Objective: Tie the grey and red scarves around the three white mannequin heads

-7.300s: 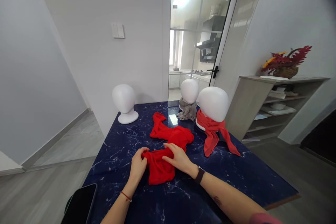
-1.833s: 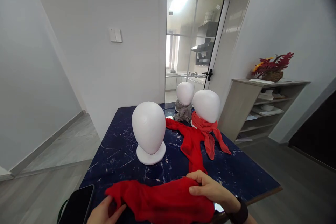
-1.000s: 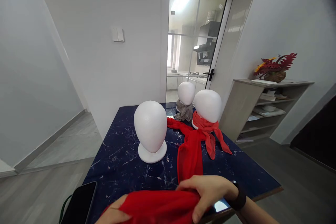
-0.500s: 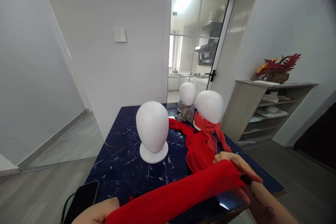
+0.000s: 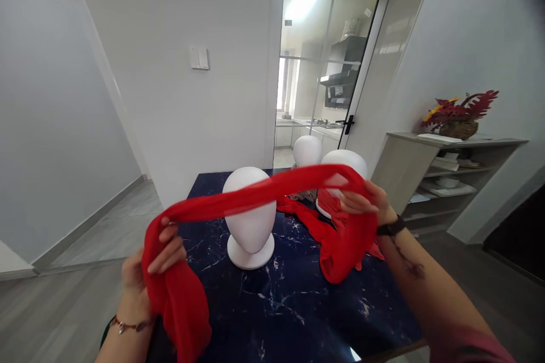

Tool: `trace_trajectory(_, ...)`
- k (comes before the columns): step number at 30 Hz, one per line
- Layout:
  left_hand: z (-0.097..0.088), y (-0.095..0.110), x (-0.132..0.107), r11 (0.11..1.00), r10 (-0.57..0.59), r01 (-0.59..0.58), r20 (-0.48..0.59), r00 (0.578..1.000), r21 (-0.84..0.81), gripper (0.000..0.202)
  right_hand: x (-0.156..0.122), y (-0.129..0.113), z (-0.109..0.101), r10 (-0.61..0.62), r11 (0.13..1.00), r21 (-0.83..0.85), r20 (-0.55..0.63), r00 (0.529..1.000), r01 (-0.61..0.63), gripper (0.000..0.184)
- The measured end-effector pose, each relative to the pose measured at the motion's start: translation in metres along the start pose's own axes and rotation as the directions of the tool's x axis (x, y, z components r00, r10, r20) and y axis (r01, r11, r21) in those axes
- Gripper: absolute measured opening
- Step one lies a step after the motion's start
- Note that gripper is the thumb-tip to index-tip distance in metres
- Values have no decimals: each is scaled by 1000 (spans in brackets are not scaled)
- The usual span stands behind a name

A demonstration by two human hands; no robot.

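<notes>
A long red scarf [image 5: 255, 193] is stretched between my two hands, crossing in front of a bare white mannequin head [image 5: 251, 232] on the table. My left hand [image 5: 164, 249] is closed around one part, and a bunched length hangs below it. At the right, my right hand [image 5: 366, 198] grips the other part, its fingers slightly blurred. From there the scarf drops and trails back across the table. Behind my right hand, a second white head [image 5: 347, 160] with a coral scarf [image 5: 330, 202] is partly hidden.
A third white head [image 5: 307, 150] stands at the back, the scarf around its base mostly covered. The table [image 5: 272, 312] is dark blue marble. Beyond it are a glass door [image 5: 319, 57] and, to the right, a shelf unit [image 5: 409, 170] with a flower basket [image 5: 460, 125].
Both hands have risen from the table's near edge, lifting the stretched red scarf to the height of the nearest head. Scarf now hangs below each hand.
</notes>
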State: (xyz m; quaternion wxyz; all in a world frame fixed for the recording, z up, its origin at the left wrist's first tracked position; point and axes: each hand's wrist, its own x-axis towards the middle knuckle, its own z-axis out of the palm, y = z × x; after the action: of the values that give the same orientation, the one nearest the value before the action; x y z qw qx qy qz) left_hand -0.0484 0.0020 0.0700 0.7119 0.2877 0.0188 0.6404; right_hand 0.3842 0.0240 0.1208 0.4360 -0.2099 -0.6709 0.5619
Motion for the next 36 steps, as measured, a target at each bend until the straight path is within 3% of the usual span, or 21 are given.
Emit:
trace_trajectory(3,19,6,32,989,-26,30,34,999,-143,40,58,-18,-6,131,966,232,-45,990,-117,51)
trace_trajectory(6,18,12,68,967,-124,113,-36,992,-227,34,123,-18,-20,245,871,455,-77,966,-185,46)
trace_trajectory(9,-2,15,100,938,-263,210,-168,950,-277,31,172,10,-32,426,709,653,-95,900,-267,33)
trace_trajectory(12,-29,12,114,909,-391,301,-340,855,-288,29,189,55,-38,614,579,723,-83,785,-377,22)
trace_trajectory(16,-50,-2,102,898,-400,435,-546,736,-72,20,162,103,-39,703,500,748,-57,709,-436,25)
trace_trajectory(20,-56,-33,73,776,-381,621,-703,601,110,12,104,131,-24,755,434,784,-48,654,-444,30)
trace_trajectory(22,-58,-54,57,754,-396,651,-731,556,86,11,72,144,-6,766,387,812,-20,642,-437,31)
trace_trajectory(26,-62,-96,30,771,-433,637,-730,528,4,18,24,167,50,752,242,889,82,654,-390,34)
trace_trajectory(29,-65,-115,19,776,-469,628,-724,506,-64,25,9,177,96,758,369,842,-28,651,-393,41)
trace_trajectory(31,-68,-121,16,751,-512,656,-698,501,-80,32,8,181,121,716,505,769,-121,687,-391,40)
trace_trajectory(34,-70,-123,14,704,-611,702,-595,522,-106,43,12,183,145,618,666,662,-232,752,-343,33)
trace_trajectory(36,-70,-123,13,693,-661,708,-514,547,-136,47,15,183,153,562,727,620,-289,775,-295,31)
